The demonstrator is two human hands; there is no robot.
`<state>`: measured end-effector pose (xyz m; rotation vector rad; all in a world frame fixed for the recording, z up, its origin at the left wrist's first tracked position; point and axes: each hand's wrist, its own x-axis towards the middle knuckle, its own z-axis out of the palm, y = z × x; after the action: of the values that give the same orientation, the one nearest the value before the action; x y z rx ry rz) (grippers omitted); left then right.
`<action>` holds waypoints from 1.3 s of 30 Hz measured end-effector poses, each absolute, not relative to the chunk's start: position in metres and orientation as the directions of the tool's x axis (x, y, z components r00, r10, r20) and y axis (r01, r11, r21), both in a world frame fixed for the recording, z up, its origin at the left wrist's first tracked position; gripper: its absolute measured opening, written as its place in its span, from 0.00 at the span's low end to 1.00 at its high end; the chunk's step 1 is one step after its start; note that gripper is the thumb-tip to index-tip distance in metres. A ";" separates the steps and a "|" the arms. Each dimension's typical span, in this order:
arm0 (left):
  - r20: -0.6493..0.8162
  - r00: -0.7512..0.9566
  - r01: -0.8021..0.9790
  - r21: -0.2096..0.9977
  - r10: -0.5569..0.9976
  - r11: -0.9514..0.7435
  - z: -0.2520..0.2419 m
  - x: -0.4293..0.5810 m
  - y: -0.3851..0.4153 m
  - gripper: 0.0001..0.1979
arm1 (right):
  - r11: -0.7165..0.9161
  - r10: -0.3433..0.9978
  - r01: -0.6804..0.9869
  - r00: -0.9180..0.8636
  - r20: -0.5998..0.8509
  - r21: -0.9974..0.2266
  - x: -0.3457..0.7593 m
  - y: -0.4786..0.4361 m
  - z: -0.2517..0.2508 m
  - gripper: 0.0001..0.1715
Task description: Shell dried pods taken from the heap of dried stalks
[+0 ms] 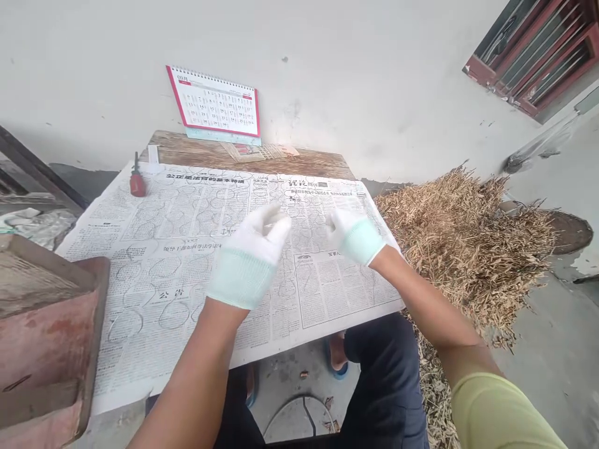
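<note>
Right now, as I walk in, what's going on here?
Someone's gloved left grip and right grip are apart over newspaper spread on a wooden table; I can't tell whether either holds something thin. A red tool lies toward the newspaper's far left, with a calendar standing behind.

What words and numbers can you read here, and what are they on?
"09月": desk calendar, top left corner.
"1" to "30": the calendar's dates; its finer print is too small.
"公告": newspaper, lower left.
"公正是法官的": newspaper's top headline, as it seems; its end is unclear.
Too small or blurred: other newspaper text, and the printed scrap behind.
</note>
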<state>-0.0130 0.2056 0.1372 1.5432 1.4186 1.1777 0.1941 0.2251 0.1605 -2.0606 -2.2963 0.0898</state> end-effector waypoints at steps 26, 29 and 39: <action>-0.084 0.284 -0.006 0.996 0.955 0.089 0.125 0.011 0.211 0.15 | -0.041 0.995 0.641 0.096 0.027 -0.766 0.155 0.177 0.127 0.21; -0.049 0.244 -0.129 0.988 0.969 0.082 0.119 0.015 0.209 0.16 | 0.001 0.996 0.687 0.067 0.064 -0.727 0.156 0.177 0.124 0.19; -0.084 0.196 -0.027 0.995 0.977 0.091 0.105 0.012 0.214 0.12 | 0.028 1.000 0.690 -0.015 0.024 -0.723 0.150 0.172 0.115 0.20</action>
<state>0.0121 0.2137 0.1051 1.2050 1.0796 1.0188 0.1500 0.1717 0.1149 -1.7173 -1.7609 0.7289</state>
